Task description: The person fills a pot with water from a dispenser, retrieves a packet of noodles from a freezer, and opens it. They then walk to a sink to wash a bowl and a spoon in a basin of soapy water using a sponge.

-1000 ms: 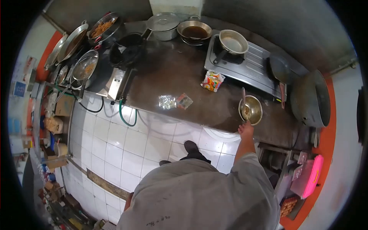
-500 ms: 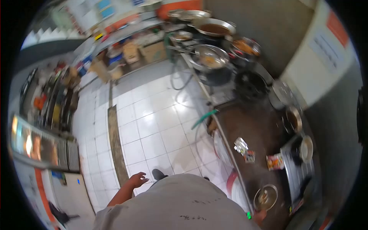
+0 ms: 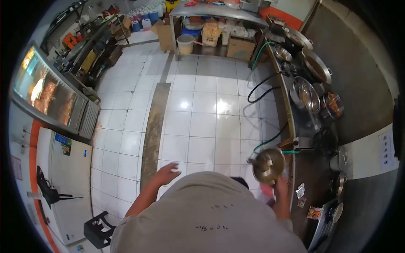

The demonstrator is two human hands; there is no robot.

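My right hand [image 3: 281, 189] grips the near rim of a round metal bowl [image 3: 276, 156]. Pale pieces [image 3: 266, 165] lie inside it, too blurred to name. The bowl is held out over the floor, beside the left edge of the dark counter [image 3: 311, 168]. Away from everything, my left hand [image 3: 169, 173] hangs over the tiles with fingers loosely apart and nothing in them. On the counter to the right of the bowl are a torn silver packet [image 3: 300, 191] and a colourful sachet [image 3: 314, 212].
Pans and pots, among them a wide pan [image 3: 315, 67], line the stove side on the right. Hoses [image 3: 265, 88] hang beside it. Ahead stands a metal table [image 3: 202, 9] over boxes. A display fridge [image 3: 46, 90], white freezer [image 3: 69, 177] and black stool [image 3: 99, 230] are at left.
My right hand has lifted the bowl off the counter and brought it left, over the floor. The view has turned to the right. My left hand stays free.
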